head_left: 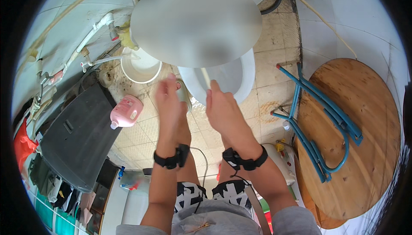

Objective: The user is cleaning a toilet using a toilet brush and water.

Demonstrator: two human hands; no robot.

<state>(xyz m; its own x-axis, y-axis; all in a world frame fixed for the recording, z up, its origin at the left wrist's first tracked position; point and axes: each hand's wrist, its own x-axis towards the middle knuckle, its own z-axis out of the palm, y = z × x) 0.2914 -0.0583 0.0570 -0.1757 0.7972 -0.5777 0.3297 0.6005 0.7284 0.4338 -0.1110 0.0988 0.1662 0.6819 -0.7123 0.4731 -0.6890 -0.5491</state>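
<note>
My right hand [223,108] is closed round a slim cream-coloured handle [206,78]. The handle runs up toward the white toilet bowl [248,78], and its far end is hidden behind a large blurred grey oval [193,24], so I cannot make out what tool it is. My left hand [167,97], raised and smeared by motion, is left of the bowl. Nothing shows plainly in its fingers. A white bucket [142,65] stands beyond it to the left, beneath a tap [84,66]. Lower left on the tiles is a pink jug [126,111] with a white cap.
A dark grey folded panel [75,134] leans at the left. Along the right wall stands a round wooden tabletop [365,162] with blue metal folding legs [330,102]. Pipes [88,41] run up the left wall. A dark hose [272,5] bends behind the toilet.
</note>
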